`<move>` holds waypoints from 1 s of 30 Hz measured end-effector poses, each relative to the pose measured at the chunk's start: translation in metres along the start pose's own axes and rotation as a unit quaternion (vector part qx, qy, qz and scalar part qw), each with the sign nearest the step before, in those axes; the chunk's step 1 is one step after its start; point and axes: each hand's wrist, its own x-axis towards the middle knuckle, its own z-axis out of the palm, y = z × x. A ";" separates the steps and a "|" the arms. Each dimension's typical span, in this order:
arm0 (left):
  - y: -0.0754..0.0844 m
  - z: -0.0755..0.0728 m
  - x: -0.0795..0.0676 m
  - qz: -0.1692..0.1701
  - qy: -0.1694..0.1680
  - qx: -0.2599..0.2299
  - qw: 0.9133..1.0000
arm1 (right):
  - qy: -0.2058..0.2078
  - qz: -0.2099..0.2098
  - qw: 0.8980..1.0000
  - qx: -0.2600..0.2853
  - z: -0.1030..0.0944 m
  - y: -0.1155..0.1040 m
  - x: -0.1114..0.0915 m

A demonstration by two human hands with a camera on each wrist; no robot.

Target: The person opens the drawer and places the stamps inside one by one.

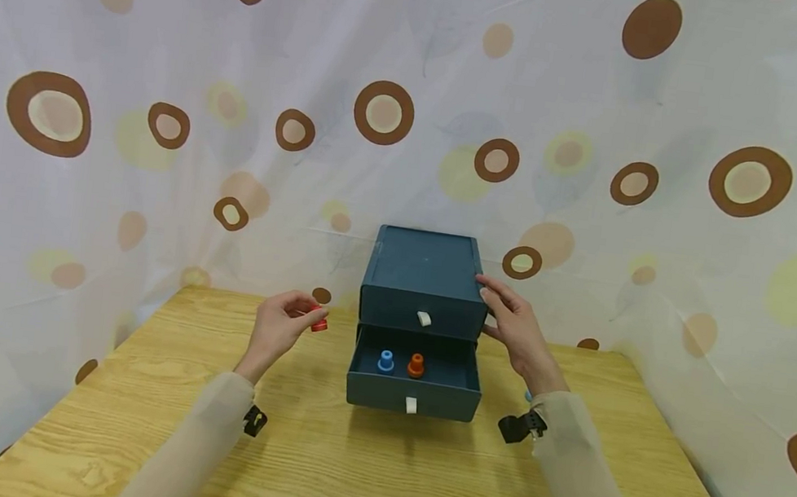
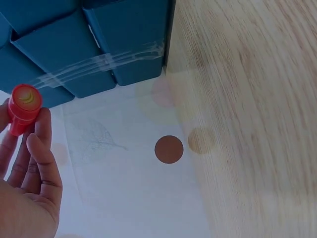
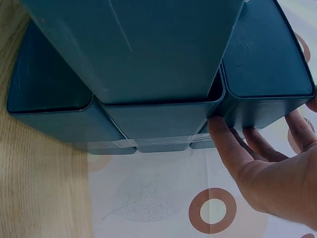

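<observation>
My left hand (image 1: 280, 327) pinches a small red stamp (image 2: 26, 103) between thumb and fingertips, in the air left of the blue drawer cabinet (image 1: 428, 262). A yellow mark shows on the stamp's round end in the left wrist view. Extended fingers of my right hand (image 1: 518, 332) touch the cabinet's right side by its upper edge; the right wrist view shows the fingertips against the side wall. Below the closed top drawer (image 1: 392, 307), another drawer (image 1: 382, 394) is pulled out. A blue stamp (image 1: 386, 363) and an orange stamp (image 1: 416, 366) stand upright inside it.
The cabinet stands at the back of a wooden table (image 1: 314, 468), close to a patterned curtain (image 1: 434, 195). Clear tape (image 2: 109, 60) runs along its side. A small blue thing (image 1: 528, 395) lies partly hidden behind my right wrist. White tabs (image 1: 412, 405) front the drawers.
</observation>
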 end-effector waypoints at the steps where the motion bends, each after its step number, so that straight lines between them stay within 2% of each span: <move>1: 0.000 0.000 0.000 -0.001 0.001 0.000 1.000 | 0.001 0.000 1.000 0.000 0.000 0.000 0.000; 17: 0.017 0.013 -0.007 -0.008 0.022 -0.050 0.998 | 0.002 -0.002 1.000 0.000 0.000 0.000 0.001; 22: 0.027 0.017 -0.008 0.003 0.015 -0.077 0.997 | 0.003 -0.001 1.000 0.000 0.000 0.001 0.001; 30: 0.037 0.025 -0.006 0.020 -0.001 -0.080 0.997 | 0.002 -0.003 1.000 0.001 0.000 0.002 0.002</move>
